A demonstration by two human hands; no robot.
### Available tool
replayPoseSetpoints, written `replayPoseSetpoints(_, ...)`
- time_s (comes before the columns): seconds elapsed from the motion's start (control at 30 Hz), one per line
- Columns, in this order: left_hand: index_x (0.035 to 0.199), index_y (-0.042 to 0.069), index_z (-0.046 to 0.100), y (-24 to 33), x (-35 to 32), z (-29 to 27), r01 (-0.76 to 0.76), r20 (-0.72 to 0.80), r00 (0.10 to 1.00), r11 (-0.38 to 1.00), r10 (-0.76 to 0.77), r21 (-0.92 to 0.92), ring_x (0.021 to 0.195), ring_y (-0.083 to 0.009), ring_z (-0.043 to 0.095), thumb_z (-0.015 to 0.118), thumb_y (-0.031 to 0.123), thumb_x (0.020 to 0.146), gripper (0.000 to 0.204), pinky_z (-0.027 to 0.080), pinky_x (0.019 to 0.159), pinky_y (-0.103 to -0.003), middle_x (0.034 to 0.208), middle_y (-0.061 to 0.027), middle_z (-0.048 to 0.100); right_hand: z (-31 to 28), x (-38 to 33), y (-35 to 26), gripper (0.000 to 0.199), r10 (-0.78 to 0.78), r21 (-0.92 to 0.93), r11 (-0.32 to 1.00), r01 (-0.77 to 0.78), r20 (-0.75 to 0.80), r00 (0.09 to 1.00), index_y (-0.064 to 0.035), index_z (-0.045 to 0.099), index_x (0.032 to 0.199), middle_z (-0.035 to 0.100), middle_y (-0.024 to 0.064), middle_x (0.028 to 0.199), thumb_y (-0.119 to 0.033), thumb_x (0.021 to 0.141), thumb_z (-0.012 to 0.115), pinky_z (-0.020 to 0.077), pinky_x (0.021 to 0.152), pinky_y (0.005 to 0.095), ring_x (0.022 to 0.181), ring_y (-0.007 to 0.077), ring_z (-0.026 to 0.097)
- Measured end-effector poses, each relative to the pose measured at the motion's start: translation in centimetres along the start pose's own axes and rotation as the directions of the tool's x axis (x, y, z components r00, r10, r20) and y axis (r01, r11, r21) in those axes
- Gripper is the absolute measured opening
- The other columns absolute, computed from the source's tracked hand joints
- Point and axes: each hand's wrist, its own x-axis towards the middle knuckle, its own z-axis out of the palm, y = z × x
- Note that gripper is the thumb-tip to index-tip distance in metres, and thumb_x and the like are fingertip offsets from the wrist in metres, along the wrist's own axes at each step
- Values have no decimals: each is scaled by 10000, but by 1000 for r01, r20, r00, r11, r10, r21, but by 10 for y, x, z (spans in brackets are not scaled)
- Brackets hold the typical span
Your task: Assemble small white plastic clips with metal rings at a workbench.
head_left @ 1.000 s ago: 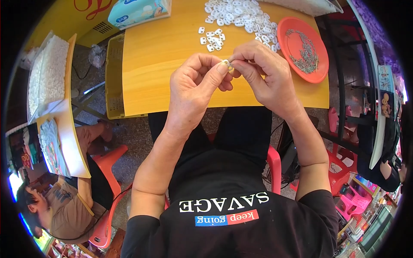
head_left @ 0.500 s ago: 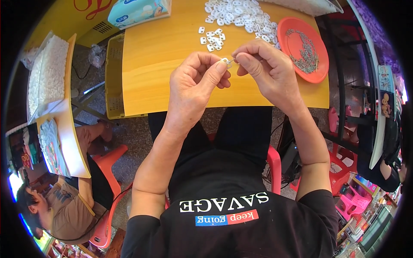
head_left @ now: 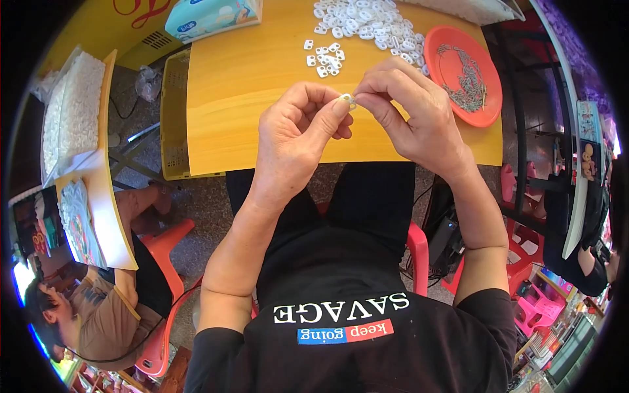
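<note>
— Yellow table [head_left: 262,78] up top: what lies on it?
— Heap of white plastic pieces [head_left: 367,19], an orange plate [head_left: 436,49] of thin metal bits.
— And the hands?
— Left hand [head_left: 295,134] and right hand [head_left: 409,111] meet above the near table edge, fingertips pinching one small white piece [head_left: 347,99] between them

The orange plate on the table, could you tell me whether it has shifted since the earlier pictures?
No. The orange plate sits at the same spot near the right edge of the yellow table, beside the pile of white pieces.
</note>
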Motion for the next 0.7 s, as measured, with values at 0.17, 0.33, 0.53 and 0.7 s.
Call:
replayPoseSetpoints(0.17, 973, -24, 605, -4, 1, 3, -15, -7, 1000, 1000, 15, -15, 739, -97, 626, 634, 105, 955, 133, 517, 695, -230, 822, -50, 649, 6, -6, -4, 78, 252, 167, 953, -252, 25, 968, 11, 617, 890, 621, 96, 785, -40, 874, 675, 506, 581, 288, 689, 204, 646)
replayPoseSetpoints(0.33, 972, -23, 603, -8, 2, 3, -26, -40, 999, 997, 29, 72, 746, -95, 626, 629, 101, 957, 128, 515, 698, -230, 821, -48, 647, 9, -8, -5, 96, 400, 305, 854, -421, 130, 907, 59, 588, 947, 617, 67, 880, -35, 944, 609, 555, 629, 239, 735, 114, 640)
replayPoseSetpoints(0.53, 973, -17, 606, -11, 6, 0, -12, -19, 1000, 998, 13, 58, 737, -91, 623, 631, 105, 955, 126, 511, 692, -229, 816, -41, 644, 8, -8, -3, 194, 504, 370, 767, -524, 157, 849, 27, 606, 935, 610, 39, 800, -163, 977, 603, 501, 588, 220, 677, 94, 623)
replayPoseSetpoints(0.7, 965, -17, 606, -7, 5, -2, -37, -21, 999, 992, 40, 121, 737, -85, 621, 632, 105, 955, 125, 509, 690, -226, 811, -38, 647, 10, -10, 2, 266, 479, 239, 837, -491, 113, 871, 19, 636, 866, 547, 62, 612, -230, 960, 630, 421, 498, 279, 568, 96, 519)
